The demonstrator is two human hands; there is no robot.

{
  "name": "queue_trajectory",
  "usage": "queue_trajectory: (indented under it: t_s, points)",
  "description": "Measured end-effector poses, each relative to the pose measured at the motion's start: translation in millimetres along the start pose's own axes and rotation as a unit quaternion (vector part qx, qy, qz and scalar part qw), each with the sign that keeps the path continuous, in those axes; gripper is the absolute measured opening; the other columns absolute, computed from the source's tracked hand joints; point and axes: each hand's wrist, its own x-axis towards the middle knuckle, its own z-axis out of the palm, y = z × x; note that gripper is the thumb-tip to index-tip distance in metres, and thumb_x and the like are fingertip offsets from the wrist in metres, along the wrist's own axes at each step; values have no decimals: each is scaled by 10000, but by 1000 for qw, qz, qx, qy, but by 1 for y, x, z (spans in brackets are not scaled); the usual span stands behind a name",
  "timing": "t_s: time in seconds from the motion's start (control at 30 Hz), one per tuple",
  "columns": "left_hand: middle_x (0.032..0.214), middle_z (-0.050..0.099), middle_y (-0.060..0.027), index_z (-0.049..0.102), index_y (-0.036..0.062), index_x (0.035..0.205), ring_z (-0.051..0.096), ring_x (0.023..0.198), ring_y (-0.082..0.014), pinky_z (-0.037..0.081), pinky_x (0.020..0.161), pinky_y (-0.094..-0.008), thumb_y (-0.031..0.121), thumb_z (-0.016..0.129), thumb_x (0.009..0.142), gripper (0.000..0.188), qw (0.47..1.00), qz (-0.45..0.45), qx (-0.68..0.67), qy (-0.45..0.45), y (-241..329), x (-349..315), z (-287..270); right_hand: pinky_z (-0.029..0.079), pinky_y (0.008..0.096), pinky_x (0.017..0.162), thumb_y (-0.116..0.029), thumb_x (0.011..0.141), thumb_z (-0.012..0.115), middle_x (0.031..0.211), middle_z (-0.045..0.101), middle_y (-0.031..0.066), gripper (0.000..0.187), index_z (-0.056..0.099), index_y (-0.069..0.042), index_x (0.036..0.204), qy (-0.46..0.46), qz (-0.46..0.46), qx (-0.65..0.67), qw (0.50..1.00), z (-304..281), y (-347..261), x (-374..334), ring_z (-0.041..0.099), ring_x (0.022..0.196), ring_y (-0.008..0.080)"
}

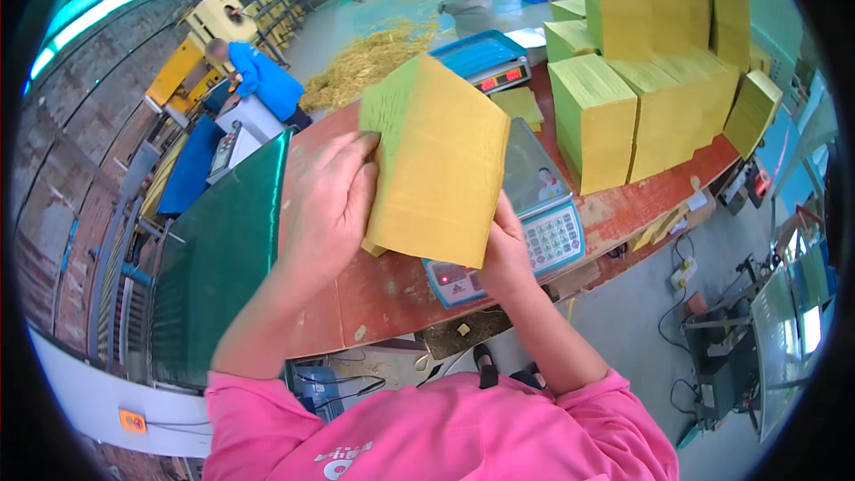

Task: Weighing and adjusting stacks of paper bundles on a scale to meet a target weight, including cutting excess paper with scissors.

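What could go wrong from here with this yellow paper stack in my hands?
The yellow paper stack could slip or fan apart if your left hand or right hand loosens. Your right hand appears close to the scale's keypad, so it might bump the keys. The leaning stack at the table's right end could slide off.

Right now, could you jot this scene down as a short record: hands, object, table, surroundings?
Left hand: on the left side of a yellow paper stack
Right hand: on its lower right edge
Held stack: tilted, partly hiding a keypad scale
Table: red, worn
Table's right side: upright yellow stacks
Beyond: second scale with blue tray
Background left: person in blue
Floor: yellow scrap heap
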Motion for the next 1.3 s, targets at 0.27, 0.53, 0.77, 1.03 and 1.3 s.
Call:
queue_trajectory:
  t_s: [0.27, 0.53, 0.77, 1.03, 1.3]
  points:
    - [1311, 554, -103, 438, 18, 1391, 553, 1185, -217, 470, 975, -379, 247, 502, 986, 470, 523, -331, -767, 170, 25, -82, 107, 514, 284, 711, -42, 869, 625, 1165, 540, 109, 552, 491, -83, 1403, -75, -222, -495, 837, -7, -73, -30, 581, 803, 131]
    - [1424, 468, -86, 372, 69, 1436, 489, 1287, -240, 438, 1059, -420, 364, 515, 981, 561, 313, -281, -889, 181, 95, -114, 149, 527, 384, 705, -204, 847, 690, 1080, 569, 143, 480, 571, -41, 1282, -138, -169, -700, 679, 13, -95, -60, 651, 825, 292]
    - [1321, 561, -116, 484, 7, 1348, 528, 1235, -221, 437, 1017, -364, 259, 531, 973, 455, 334, -395, -831, 205, 103, -172, 159, 521, 352, 813, -185, 911, 625, 1180, 595, 154, 444, 539, -14, 1311, -134, -91, -628, 761, -36, -86, -79, 632, 985, 259]
    - [1397, 476, -133, 556, 21, 1303, 486, 1268, -247, 403, 1031, -348, -24, 546, 880, 426, 836, -318, -448, 8, 106, -130, 54, 459, 411, 994, -418, 1003, 462, 1298, 549, 103, 540, 416, -73, 1416, 39, 155, 26, 987, -95, -26, -118, 555, 1182, 231]
    - [1527, 281, -204, 160, 58, 1535, 321, 1398, -307, 299, 1121, -435, 299, 809, 747, 1049, 722, -425, -546, -12, 47, -136, 72, 482, 443, 980, -524, 987, 417, 1351, 539, 93, 589, 451, -99, 1394, 134, 300, 170, 929, -75, 13, -86, 557, 1192, 256]
